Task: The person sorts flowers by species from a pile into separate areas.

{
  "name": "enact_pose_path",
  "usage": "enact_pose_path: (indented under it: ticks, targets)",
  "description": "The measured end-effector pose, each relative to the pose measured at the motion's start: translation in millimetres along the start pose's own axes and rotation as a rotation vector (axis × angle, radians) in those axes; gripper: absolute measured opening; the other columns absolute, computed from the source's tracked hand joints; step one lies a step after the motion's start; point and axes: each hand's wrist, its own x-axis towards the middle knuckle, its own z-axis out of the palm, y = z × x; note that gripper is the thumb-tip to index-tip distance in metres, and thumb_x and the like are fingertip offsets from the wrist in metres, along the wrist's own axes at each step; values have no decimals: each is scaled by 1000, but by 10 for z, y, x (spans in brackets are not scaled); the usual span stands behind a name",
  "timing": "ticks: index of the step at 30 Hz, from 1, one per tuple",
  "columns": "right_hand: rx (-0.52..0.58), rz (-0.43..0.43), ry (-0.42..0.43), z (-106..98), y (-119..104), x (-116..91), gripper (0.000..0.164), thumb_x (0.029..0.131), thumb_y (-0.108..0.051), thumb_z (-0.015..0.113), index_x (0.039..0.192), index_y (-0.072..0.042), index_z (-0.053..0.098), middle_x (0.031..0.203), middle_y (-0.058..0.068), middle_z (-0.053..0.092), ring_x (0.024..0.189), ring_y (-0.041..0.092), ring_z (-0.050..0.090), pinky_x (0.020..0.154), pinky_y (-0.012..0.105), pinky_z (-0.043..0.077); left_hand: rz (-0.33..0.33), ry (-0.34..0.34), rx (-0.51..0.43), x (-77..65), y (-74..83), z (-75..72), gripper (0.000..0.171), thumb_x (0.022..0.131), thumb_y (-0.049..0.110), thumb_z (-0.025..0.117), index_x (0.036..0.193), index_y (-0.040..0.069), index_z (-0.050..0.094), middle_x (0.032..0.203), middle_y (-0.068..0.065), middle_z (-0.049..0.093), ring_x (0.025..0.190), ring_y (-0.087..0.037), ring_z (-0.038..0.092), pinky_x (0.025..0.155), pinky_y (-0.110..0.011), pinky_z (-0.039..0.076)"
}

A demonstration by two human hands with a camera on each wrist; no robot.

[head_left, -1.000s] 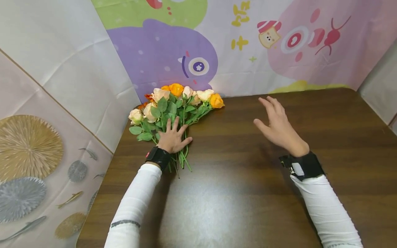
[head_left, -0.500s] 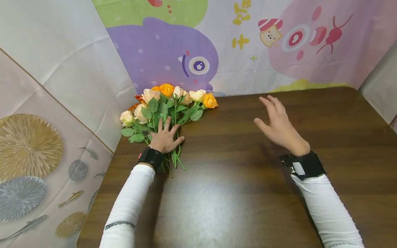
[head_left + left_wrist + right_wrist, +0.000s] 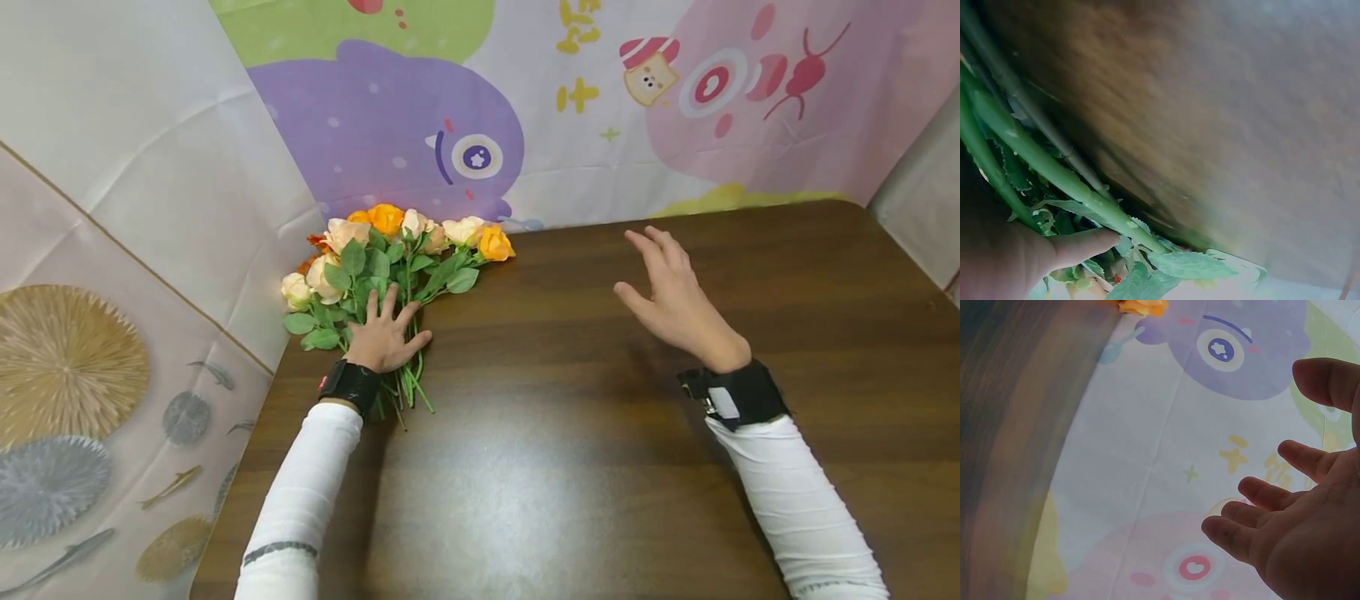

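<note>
A bunch of roses (image 3: 382, 258) in cream, peach and orange lies at the table's far left, blooms toward the back cloth and green stems toward me. My left hand (image 3: 382, 340) rests on the stems with its fingers spread and straight. Close up in the left wrist view, thick green stems (image 3: 1047, 159) run past the thumb (image 3: 1082, 247), with leaves around it. My right hand (image 3: 678, 304) is held over the right half of the table, fingers extended, touching nothing. In the right wrist view, its palm (image 3: 1310, 537) and straight fingers show, and an orange bloom (image 3: 1142, 307) appears at the top edge.
The dark wooden table (image 3: 562, 400) spans the space under both arms. Behind it hangs a cartoon-printed cloth (image 3: 577, 167). A pale patterned panel (image 3: 150, 250) stands along the left edge, close to the roses.
My left hand has slid leftward, and the bunch of roses has moved left with it toward the panel. The right hand stays almost where it was.
</note>
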Motion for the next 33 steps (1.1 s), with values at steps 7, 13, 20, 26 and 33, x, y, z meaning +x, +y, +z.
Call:
enact_pose_path:
  ticks: [7,13,20,26,33]
  targets:
    - [-7,5,-3,-20,18,2,67,95,-14,63,152,0,30,155,33,20,144,53,13,111,70,16,-2,-4,7,-13,-46,-23,72,99,62,39,157,21,26,165,-16,-7,149,-48,-6,91,-86,23]
    - [-8,13,-4,-17,42,6,67,95,-14,63,152,0,30,155,33,20,145,52,13,111,70,15,-3,-2,15,-9,-105,-4,71,99,62,39,157,22,27,166,-16,-5,149,-48,-6,92,-86,22]
    - [-8,14,-5,-9,38,1,67,95,-14,64,152,0,31,154,33,21,144,52,13,111,70,15,6,5,28,-27,-123,-11,71,99,62,40,156,22,29,166,-17,-3,149,-48,-5,93,-85,23]
    - [-2,9,-13,-12,36,-3,66,96,-15,63,152,0,30,154,33,22,144,52,14,110,70,16,12,4,65,-71,-80,-37,69,99,61,43,156,25,32,165,-17,-5,148,-49,-6,94,-84,24]
    - [-2,0,-2,-24,36,-9,66,95,-15,63,151,0,31,153,33,23,143,53,15,110,70,16,14,20,76,-114,24,-97,66,98,57,49,155,26,36,165,-18,-11,147,-51,-9,91,-85,25]
